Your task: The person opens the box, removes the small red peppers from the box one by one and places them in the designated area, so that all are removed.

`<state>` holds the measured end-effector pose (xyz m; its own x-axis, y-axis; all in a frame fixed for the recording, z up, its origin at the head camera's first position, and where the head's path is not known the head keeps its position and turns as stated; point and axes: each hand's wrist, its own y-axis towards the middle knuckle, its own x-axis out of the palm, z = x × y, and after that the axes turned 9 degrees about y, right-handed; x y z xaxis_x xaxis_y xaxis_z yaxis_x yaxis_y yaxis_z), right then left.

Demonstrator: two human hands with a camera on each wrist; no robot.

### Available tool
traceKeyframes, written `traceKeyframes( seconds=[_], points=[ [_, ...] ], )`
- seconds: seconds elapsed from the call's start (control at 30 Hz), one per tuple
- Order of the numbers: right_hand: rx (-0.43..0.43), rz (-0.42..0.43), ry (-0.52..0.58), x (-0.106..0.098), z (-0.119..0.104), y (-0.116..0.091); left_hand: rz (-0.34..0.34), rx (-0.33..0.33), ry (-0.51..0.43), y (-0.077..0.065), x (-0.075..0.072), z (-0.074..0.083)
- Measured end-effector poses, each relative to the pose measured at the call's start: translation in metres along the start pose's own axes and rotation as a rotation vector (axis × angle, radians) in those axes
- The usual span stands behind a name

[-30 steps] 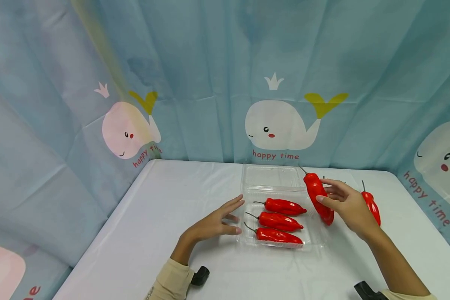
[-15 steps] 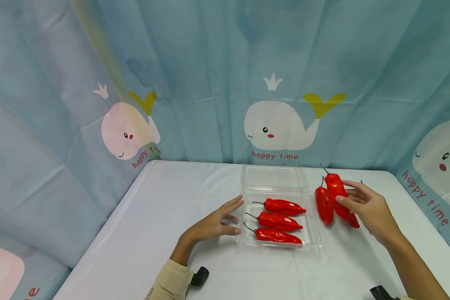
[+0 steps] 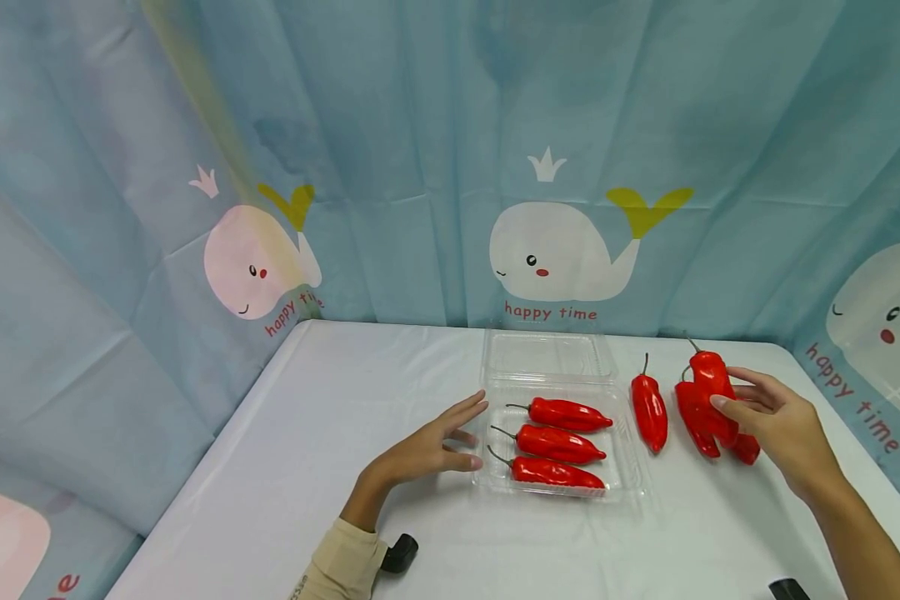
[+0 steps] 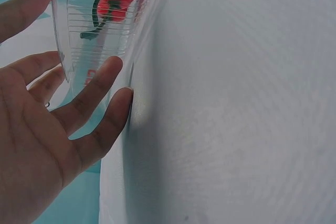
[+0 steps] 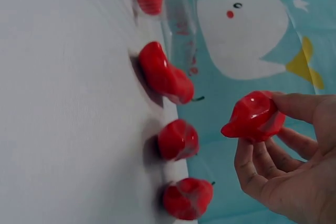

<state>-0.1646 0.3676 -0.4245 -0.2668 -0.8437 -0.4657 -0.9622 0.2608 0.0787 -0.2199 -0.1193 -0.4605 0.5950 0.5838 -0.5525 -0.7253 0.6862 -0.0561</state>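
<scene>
In the head view my right hand (image 3: 783, 429) pinches a long red pepper (image 3: 708, 375) by its side, stem pointing up and away. The right wrist view shows that held pepper (image 5: 254, 116) between thumb and fingers, raised off the table. Below it, two loose peppers are partly covered, one (image 3: 692, 423) to its left and one (image 3: 747, 450) to its right. My left hand (image 3: 427, 446) is spread at the left side of a clear plastic box (image 3: 626, 467), fingers loosely extended. Whether its fingertips touch the box wall is hard to tell. Inside lie three red peppers (image 3: 561, 443), stems to the left.
Another red pepper (image 3: 648, 412) lies on the white table (image 3: 330, 417) just right of the box. The box's clear lid (image 3: 547, 354) lies folded open toward the back. A blue whale-print curtain (image 3: 397, 250) hangs behind the table.
My right hand has carried the held pepper rightward, from beside the box to above the loose peppers. The pepper nearest the box is now uncovered. My left hand stays in place.
</scene>
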Motion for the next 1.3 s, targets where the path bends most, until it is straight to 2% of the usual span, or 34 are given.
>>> traceKeyframes(
  seconds=[0.27, 0.7, 1.3],
  points=[
    [0.060, 0.053, -0.004, -0.019, 0.016, 0.002, 0.000, 0.003, 0.004, 0.000, 0.000, 0.001],
    [0.177, 0.156, -0.074, -0.037, 0.033, 0.008, 0.002, -0.001, 0.012, 0.000, 0.001, 0.001],
    [0.333, 0.164, -0.105, -0.051, 0.064, 0.017, 0.004, 0.001, 0.018, -0.001, 0.001, 0.001]
  ],
)
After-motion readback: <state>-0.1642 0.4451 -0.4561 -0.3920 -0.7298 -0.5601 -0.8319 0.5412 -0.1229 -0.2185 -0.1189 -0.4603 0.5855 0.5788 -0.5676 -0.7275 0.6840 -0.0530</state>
